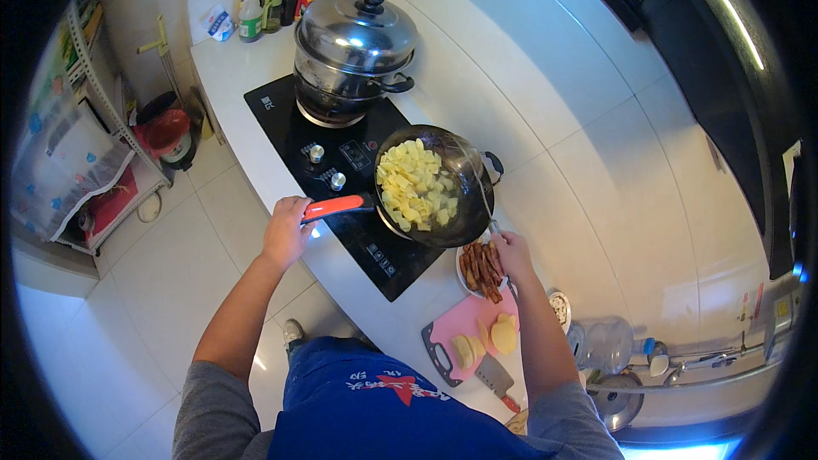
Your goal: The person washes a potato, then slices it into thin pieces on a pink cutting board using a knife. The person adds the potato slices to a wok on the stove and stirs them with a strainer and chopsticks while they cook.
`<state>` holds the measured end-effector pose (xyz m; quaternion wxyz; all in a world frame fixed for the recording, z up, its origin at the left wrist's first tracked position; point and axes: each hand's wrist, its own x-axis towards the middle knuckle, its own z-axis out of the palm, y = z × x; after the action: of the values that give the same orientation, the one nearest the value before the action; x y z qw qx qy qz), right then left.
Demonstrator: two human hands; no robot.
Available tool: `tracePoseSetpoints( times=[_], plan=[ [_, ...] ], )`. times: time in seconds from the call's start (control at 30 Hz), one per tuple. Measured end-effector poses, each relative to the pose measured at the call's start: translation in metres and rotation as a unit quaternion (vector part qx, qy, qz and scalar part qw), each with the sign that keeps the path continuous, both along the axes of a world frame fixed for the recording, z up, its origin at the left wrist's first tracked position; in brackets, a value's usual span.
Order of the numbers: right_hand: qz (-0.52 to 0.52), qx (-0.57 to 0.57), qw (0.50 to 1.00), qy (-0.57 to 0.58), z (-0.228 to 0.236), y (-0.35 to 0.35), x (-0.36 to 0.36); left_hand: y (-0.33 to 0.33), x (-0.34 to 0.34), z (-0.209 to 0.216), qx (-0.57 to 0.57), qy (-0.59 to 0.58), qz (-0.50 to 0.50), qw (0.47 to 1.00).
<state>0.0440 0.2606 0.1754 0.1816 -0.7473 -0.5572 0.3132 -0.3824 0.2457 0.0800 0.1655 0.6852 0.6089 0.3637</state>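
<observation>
A dark wok (464,223) stands on the black cooktop (281,111) with pale yellow potato slices (411,181) in it. My left hand (288,226) is closed around the wok's red-and-black handle (336,206). In my right hand (511,255) is a long-handled metal cooking utensil (486,192); its thin shaft reaches over the wok's right side, and its working end is hard to make out. Just beside that hand, a white plate (461,271) carries browned meat strips (482,273).
Behind the wok sits a lidded steel steamer pot (354,38). Nearer me, a pink cutting board (443,324) bears potato pieces (504,334), with a cleaver (494,375) at its edge. Several bottles (273,4) fill the far counter corner. A large clear jug (605,345) lies at right.
</observation>
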Motion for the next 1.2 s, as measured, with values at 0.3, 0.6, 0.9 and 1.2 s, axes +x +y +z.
tracePoseSetpoints(
  times=[0.3,0.6,0.9,1.2],
  plan=[
    [0.168,-0.01,0.973,-0.16,0.048,-0.005,-0.035,0.0,-0.003,-0.003,-0.001,-0.011,-0.002,1.0],
    [0.162,-0.124,0.968,-0.144,0.147,-0.035,-0.001,0.0,0.0,-0.001,-0.011,-0.015,0.003,1.0],
    [0.08,-0.258,0.963,0.0,0.205,-0.08,-0.024,-0.001,0.0,-0.001,0.009,-0.013,0.004,1.0],
    [0.127,-0.204,0.964,-0.113,0.122,-0.087,-0.06,-0.001,0.001,-0.001,0.009,-0.015,0.006,1.0]
  ],
)
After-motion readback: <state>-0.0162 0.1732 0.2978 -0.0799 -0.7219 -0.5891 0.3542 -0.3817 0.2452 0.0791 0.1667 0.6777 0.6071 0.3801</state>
